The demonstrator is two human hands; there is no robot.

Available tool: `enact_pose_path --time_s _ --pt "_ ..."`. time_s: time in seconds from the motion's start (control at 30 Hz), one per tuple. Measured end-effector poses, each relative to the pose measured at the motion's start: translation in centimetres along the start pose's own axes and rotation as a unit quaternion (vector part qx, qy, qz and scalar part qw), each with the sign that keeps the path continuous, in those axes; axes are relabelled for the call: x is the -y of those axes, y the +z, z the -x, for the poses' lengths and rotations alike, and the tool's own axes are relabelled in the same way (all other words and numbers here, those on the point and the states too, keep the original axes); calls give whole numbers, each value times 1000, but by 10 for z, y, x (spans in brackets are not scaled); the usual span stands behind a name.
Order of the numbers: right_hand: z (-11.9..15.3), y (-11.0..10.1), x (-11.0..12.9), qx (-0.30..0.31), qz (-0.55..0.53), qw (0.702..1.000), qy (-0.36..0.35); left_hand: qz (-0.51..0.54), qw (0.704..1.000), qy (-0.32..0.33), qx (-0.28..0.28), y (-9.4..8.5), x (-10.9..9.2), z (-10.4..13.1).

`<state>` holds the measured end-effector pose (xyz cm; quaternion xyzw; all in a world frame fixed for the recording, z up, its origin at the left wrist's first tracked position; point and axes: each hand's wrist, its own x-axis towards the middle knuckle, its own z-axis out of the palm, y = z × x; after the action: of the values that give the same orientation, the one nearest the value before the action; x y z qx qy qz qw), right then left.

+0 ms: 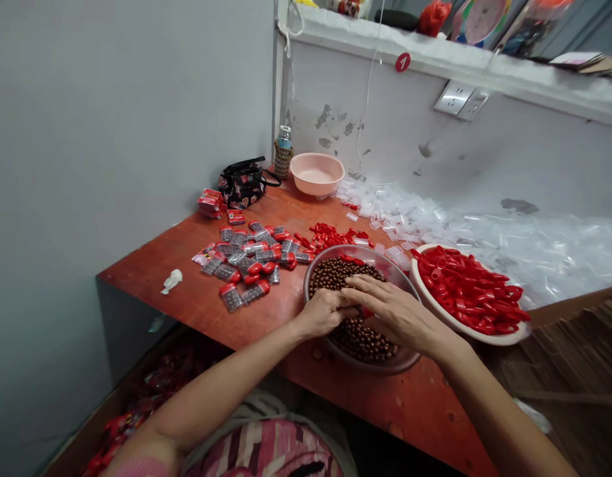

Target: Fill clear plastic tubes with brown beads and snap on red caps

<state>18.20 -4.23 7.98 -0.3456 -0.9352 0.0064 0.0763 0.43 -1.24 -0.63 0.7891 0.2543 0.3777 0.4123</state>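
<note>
1. Both hands in metal bowl (pixel 316 265) of brown beads (pixel 336 270), on counter (pixel 187 291) front edge.
2. Left hand (pixel 326 311) fingers curled together; held item not discernible.
3. Right hand (pixel 393 311) fingers flat, together, overlapping left hand.
4. Red caps (pixel 467 288) just right.

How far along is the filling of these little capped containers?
Done: a cluster of filled red-capped containers lies on the table. In hand: the left hand and right hand meet over the bowl of brown beads. Left: many empty clear containers and a bowl of red caps.

Grey wall (pixel 112 119), peeling white wall (pixel 385 126), red-brown table (pixel 187 291)
</note>
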Motion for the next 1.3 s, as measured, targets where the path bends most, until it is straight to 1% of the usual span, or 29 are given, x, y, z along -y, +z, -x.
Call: enact_pose_path --time_s 0.07,0.13,0.17,0.3,0.43,0.6,0.73,0.83,0.9,0.97,1.0,1.07,1.13,1.2,1.23,1.27,1.3 --pt "1 1 -2 -47 36 998 27 25 999 -30 -32 -2 -1 -1" --pt "4 9 -3 -102 67 990 64 59 995 -53 -60 -4 -2 -2" --pt "6 15 -2 -120 80 987 78 75 993 -59 -73 -5 -3 -3" --pt "4 39 8 -151 129 971 135 116 984 -76 -108 -5 -4 -5" --pt "-9 54 17 -167 174 949 201 125 980 -94 -122 -3 -1 -6" --pt "-17 67 11 -217 199 932 210 129 978 -101 -131 -4 2 -7" --pt "-19 75 8 -237 192 931 203 144 977 -97 -123 -6 3 -8" --pt "-21 72 7 -207 146 946 200 151 973 -102 -140 -2 4 -10" --pt "-20 64 4 -176 88 960 200 164 966 -107 -166 1 4 -11" --pt "-13 53 -4 -162 23 961 223 180 958 -112 -194 -3 5 -12" --pt "-7 48 -9 -157 -6 957 243 180 955 -113 -205 -9 6 -11" --pt "8 39 -20 -126 -46 949 286 151 953 -118 -237 -30 12 -10" --pt "25 36 -29 -54 -50 945 318 75 945 -124 -293 -60 22 -8" --pt "37 40 -34 31 -20 939 343 -23 930 -131 -344 -92 33 -5" --pt "40 43 -33 65 3 934 353 -73 920 -132 -362 -104 37 -4" --pt "41 47 -32 94 26 928 361 -114 914 -131 -368 -113 41 -2" --pt "41 52 -31 118 49 922 366 -147 910 -127 -367 -118 42 -1"
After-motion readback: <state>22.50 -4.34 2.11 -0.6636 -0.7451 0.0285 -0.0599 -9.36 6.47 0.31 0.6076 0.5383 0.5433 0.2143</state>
